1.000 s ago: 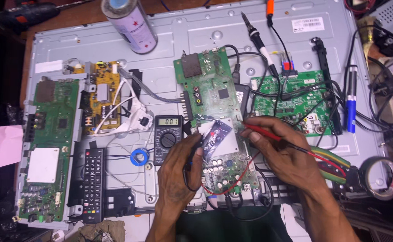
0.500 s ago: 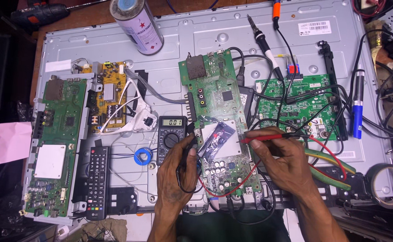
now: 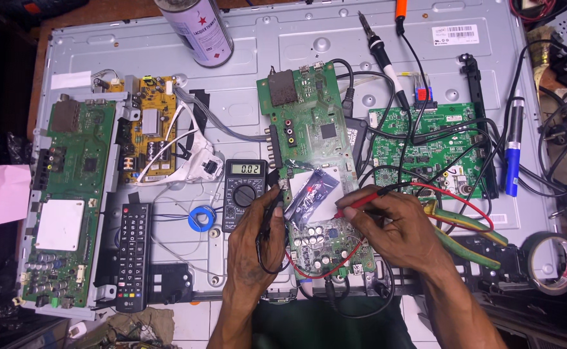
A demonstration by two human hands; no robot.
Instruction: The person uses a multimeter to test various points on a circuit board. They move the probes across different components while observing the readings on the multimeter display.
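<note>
My left hand (image 3: 254,242) grips a black multimeter probe (image 3: 272,203), its tip touching the left edge of a green circuit board (image 3: 316,161) near the middle of the view. My right hand (image 3: 400,229) holds a red probe (image 3: 354,205) pressed onto the same board, just right of a dark heat sink. A small black multimeter (image 3: 243,194) with a lit display lies beside my left hand. Red and black leads loop under both hands across the board's lower part with several capacitors.
Everything lies on a grey metal television back panel (image 3: 264,58). A second green board (image 3: 425,148) sits to the right, a yellow board (image 3: 149,129) and a long green board (image 3: 70,207) to the left. A remote (image 3: 133,255), spray can (image 3: 196,29), soldering iron (image 3: 380,52), pliers (image 3: 471,236) and tape roll (image 3: 548,262) surround them.
The camera has shifted slightly, so the scene sits a little lower and left. Both hands stay on the board with the probes nearly still.
</note>
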